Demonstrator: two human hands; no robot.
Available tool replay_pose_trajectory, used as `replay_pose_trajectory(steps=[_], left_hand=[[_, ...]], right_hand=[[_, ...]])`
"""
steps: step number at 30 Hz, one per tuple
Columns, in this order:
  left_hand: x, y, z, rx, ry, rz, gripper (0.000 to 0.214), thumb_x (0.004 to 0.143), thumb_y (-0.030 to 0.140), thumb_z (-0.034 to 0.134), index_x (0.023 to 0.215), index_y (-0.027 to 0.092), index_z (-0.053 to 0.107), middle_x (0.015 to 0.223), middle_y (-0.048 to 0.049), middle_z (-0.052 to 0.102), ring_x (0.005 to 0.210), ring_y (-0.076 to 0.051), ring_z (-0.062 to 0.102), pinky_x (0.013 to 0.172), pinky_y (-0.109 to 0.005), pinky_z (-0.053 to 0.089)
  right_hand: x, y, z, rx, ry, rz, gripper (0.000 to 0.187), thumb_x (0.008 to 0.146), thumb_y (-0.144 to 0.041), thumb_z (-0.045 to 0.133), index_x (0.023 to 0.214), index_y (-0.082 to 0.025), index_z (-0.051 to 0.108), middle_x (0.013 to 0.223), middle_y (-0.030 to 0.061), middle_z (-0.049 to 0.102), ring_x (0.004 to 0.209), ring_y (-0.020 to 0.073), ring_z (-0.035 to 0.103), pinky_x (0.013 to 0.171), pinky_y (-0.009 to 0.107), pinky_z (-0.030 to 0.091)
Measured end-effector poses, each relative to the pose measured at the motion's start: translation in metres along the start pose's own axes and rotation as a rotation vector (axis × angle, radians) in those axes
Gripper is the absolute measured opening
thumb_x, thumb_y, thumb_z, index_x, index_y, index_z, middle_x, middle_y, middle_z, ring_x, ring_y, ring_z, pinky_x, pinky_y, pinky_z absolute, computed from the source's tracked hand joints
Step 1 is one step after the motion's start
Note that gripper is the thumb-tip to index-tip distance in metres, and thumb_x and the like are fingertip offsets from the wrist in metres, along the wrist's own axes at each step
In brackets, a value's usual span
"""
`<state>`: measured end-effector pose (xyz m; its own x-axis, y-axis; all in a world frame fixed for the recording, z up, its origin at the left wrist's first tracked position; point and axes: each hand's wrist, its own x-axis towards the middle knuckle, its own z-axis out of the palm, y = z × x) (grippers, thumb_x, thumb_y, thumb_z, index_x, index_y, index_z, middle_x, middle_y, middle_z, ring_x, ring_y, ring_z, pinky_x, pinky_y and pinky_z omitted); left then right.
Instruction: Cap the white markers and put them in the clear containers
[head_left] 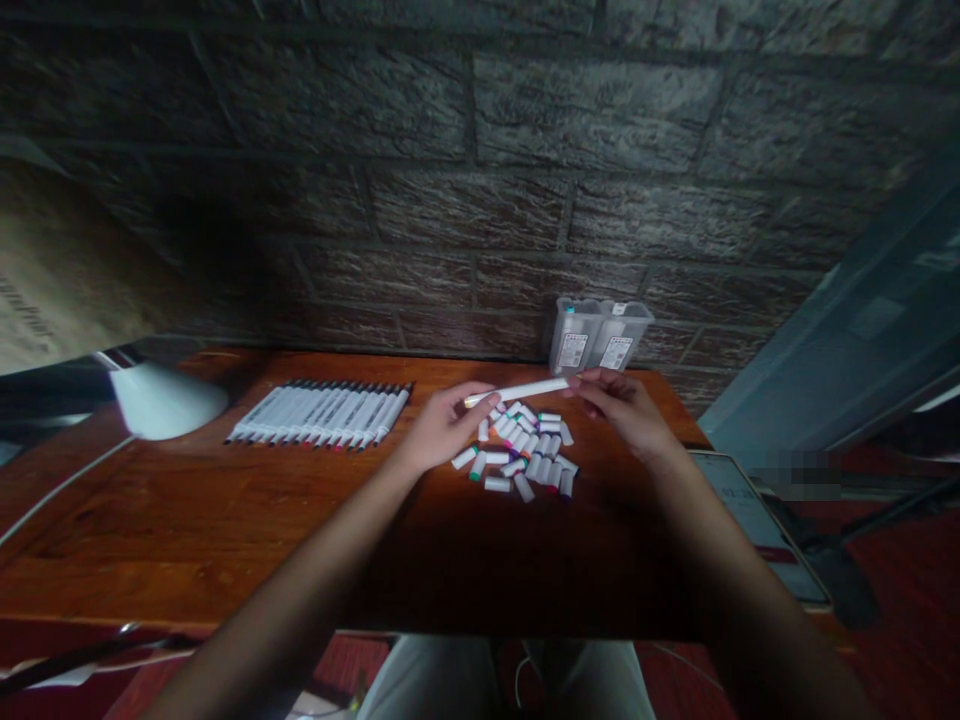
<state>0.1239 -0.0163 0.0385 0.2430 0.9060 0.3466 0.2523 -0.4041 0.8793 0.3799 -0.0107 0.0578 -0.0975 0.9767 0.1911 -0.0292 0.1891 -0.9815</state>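
Observation:
My left hand (454, 425) is closed round the left end of a white marker (529, 390), which lies nearly level above the table. At the marker's right end, the fingers of my right hand (619, 405) pinch its tip; whether a cap is there I cannot make out. Below and between both hands is a loose pile of white marker caps (532, 468) with coloured ends, several of them green, purple or red. To the left of my left hand, a row of white markers (322, 415) lies side by side, dark ends pointing toward the wall.
Two clear plastic containers (600, 335) with labels stand against the brick wall (450, 200). A lamp with a white base (169, 400) is at the left of the wooden table (225, 530), its cord trailing left. A tablet (757, 520) lies at the right edge.

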Motion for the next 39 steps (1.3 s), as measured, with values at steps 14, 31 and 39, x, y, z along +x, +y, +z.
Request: replay_pose_trajectory(steps=[14, 31, 39], left_hand=[[-0.005, 0.009, 0.0, 0.135, -0.244, 0.097, 0.034, 0.091, 0.045, 0.056, 0.08, 0.016, 0.069, 0.07, 0.0006, 0.062, 0.067, -0.013, 0.055, 0.063, -0.021, 0.041], [-0.016, 0.014, 0.013, 0.006, -0.348, 0.055, 0.028, 0.089, 0.042, 0.061, 0.086, 0.016, 0.07, 0.068, -0.0012, 0.064, 0.057, -0.012, 0.054, 0.052, -0.022, 0.04], [-0.017, 0.014, 0.018, 0.005, -0.309, 0.059, 0.028, 0.085, 0.042, 0.066, 0.086, 0.016, 0.073, 0.066, -0.0009, 0.065, 0.055, -0.012, 0.054, 0.052, -0.022, 0.041]], right_hand=[[0.0, 0.005, 0.005, -0.065, 0.14, 0.036, 0.062, 0.075, -0.078, 0.057, 0.052, -0.021, 0.049, 0.047, -0.0035, 0.04, 0.044, 0.0098, 0.035, 0.044, 0.027, 0.023], [0.001, -0.001, 0.02, 0.399, -0.004, 0.119, 0.066, 0.069, -0.087, 0.05, 0.056, -0.023, 0.04, 0.049, -0.0072, 0.026, 0.04, 0.0085, 0.019, 0.039, 0.024, 0.015], [-0.006, -0.006, 0.035, 0.458, -0.016, 0.149, 0.07, 0.067, -0.091, 0.046, 0.054, -0.023, 0.04, 0.047, -0.007, 0.024, 0.041, 0.0083, 0.017, 0.041, 0.025, 0.013]])
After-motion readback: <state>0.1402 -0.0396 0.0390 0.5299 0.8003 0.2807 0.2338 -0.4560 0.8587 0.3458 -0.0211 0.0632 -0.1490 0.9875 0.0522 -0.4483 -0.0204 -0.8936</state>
